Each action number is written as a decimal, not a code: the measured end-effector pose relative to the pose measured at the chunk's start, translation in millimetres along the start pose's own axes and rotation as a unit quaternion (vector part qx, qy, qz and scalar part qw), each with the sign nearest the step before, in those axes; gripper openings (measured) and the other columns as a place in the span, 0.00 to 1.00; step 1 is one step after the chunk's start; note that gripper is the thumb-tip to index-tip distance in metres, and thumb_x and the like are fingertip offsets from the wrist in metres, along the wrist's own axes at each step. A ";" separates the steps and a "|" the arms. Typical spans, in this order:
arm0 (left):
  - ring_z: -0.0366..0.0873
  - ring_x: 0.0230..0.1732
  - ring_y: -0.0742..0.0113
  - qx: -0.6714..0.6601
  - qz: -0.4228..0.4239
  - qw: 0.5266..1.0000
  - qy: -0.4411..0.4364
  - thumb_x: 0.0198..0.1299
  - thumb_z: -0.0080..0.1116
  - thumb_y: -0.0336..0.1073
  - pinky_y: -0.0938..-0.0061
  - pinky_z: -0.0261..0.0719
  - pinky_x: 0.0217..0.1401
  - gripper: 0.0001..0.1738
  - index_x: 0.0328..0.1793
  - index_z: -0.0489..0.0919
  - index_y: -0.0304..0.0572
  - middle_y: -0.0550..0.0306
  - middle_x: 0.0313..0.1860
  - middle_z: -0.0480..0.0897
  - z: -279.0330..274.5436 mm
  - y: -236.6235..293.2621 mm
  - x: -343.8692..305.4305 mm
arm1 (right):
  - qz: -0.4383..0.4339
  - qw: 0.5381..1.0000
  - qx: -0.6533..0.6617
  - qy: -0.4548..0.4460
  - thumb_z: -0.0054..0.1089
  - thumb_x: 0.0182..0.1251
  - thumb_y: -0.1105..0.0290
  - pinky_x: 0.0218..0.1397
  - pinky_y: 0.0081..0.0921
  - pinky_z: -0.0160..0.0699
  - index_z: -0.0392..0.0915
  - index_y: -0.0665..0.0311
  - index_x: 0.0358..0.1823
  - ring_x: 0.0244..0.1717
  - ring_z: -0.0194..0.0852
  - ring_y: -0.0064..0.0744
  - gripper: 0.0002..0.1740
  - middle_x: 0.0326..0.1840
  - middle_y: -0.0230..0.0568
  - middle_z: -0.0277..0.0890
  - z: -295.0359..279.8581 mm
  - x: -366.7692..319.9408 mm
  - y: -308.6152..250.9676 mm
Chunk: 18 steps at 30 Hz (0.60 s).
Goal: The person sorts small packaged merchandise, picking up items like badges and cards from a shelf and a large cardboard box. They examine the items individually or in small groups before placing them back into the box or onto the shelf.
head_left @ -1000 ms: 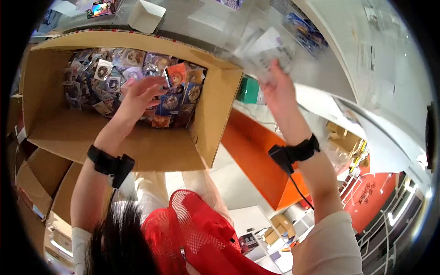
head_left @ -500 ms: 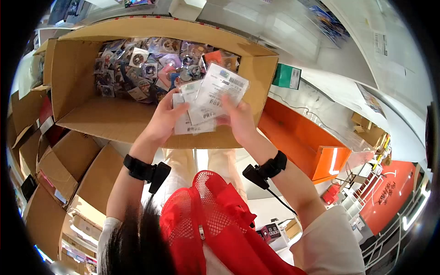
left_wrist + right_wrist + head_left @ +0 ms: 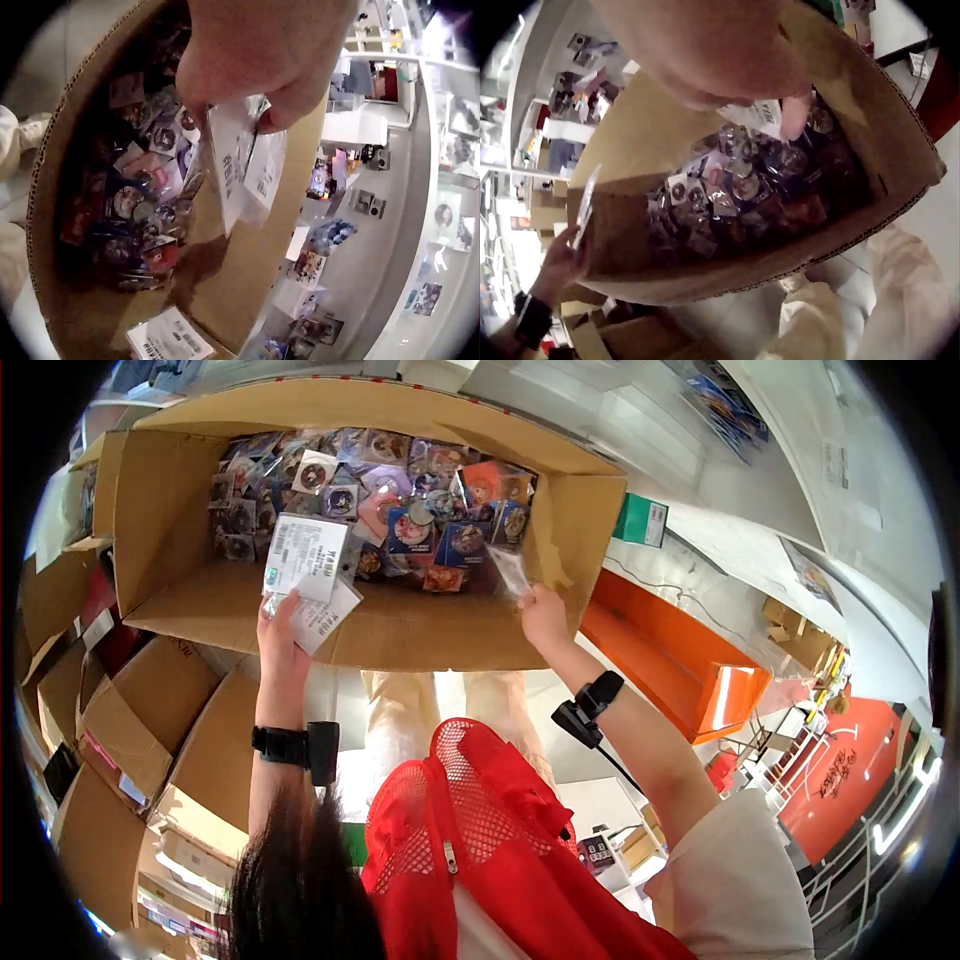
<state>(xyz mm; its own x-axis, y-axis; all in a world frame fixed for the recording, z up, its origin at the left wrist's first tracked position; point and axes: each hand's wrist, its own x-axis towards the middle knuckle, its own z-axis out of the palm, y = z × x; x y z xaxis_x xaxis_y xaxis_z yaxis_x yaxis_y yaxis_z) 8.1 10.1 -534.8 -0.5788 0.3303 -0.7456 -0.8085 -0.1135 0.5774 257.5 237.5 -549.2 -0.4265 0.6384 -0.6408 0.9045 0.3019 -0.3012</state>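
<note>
The left hand (image 3: 283,645) pinches a few white labelled packets (image 3: 305,560) in clear sleeves above the near left part of a big cardboard box (image 3: 400,645). At the box's right end, the right hand (image 3: 545,618) pinches one clear-sleeved packet (image 3: 510,572). Many sleeved badges and cards (image 3: 385,500) lie in the box. In the left wrist view, the left hand (image 3: 262,56) has its packets (image 3: 232,169) between thumb and fingers. The right wrist view shows the right hand (image 3: 712,52) with its packet (image 3: 757,116) over the badges.
Beyond the box is a grey counter (image 3: 590,420) with blue packets (image 3: 725,410) on it. An orange bin (image 3: 660,650) and a green box (image 3: 640,520) are on the right. More cardboard boxes (image 3: 165,685) stand at the left.
The hands came together over the box with white packets, then moved apart. The left hand went left with several packets; the right went right with one. The box shifted slightly in view.
</note>
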 end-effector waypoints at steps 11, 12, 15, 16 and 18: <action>0.75 0.44 0.62 -0.005 0.029 0.999 0.019 0.54 0.49 0.25 0.69 0.78 0.44 0.18 0.52 0.64 0.35 0.51 0.45 0.73 -10.3 8.3 2.7 | -0.189 0.954 -0.106 0.207 0.49 0.52 0.75 0.61 0.45 0.52 0.56 0.70 0.59 0.59 0.51 0.58 0.29 0.63 0.58 0.47 46.6 44.3 -83.9; 0.75 0.44 0.62 -0.002 0.028 0.999 0.019 0.54 0.49 0.25 0.68 0.78 0.44 0.18 0.52 0.64 0.35 0.51 0.45 0.73 -11.7 5.0 4.1 | -0.171 0.960 -0.097 0.199 0.51 0.52 0.74 0.61 0.46 0.52 0.55 0.70 0.59 0.59 0.51 0.59 0.30 0.63 0.59 0.46 55.7 37.5 -85.3; 0.74 0.45 0.62 -0.007 0.007 1.000 0.024 0.54 0.49 0.25 0.68 0.78 0.44 0.19 0.53 0.62 0.35 0.51 0.46 0.72 -11.4 0.1 2.3 | -0.131 0.983 -0.063 0.114 0.52 0.53 0.69 0.60 0.43 0.56 0.56 0.71 0.59 0.60 0.52 0.57 0.31 0.64 0.60 0.45 83.7 13.6 -78.5; 0.74 0.45 0.62 -0.012 -0.002 1.000 0.024 0.54 0.49 0.25 0.68 0.78 0.44 0.20 0.54 0.62 0.36 0.51 0.47 0.72 -12.5 -2.2 1.3 | -0.127 0.989 -0.027 0.071 0.51 0.54 0.68 0.59 0.41 0.57 0.57 0.71 0.58 0.60 0.53 0.56 0.29 0.63 0.61 0.47 89.6 4.3 -76.4; 0.73 0.46 0.63 -0.017 -0.022 0.999 0.039 0.54 0.50 0.25 0.69 0.77 0.44 0.21 0.54 0.61 0.37 0.51 0.48 0.71 -8.2 -3.4 -4.9 | -0.124 0.991 0.041 -0.005 0.49 0.57 0.66 0.57 0.39 0.60 0.60 0.71 0.55 0.58 0.57 0.53 0.26 0.61 0.60 0.52 94.5 -6.4 -76.7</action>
<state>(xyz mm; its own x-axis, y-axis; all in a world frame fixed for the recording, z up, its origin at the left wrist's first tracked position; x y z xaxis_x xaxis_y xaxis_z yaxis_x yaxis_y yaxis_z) 12.8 1.2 -535.9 -0.5477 0.2611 -0.7949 -0.8360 -0.1322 0.5326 190.9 143.3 -588.7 -0.6357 0.5446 -0.5471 0.7693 0.3891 -0.5067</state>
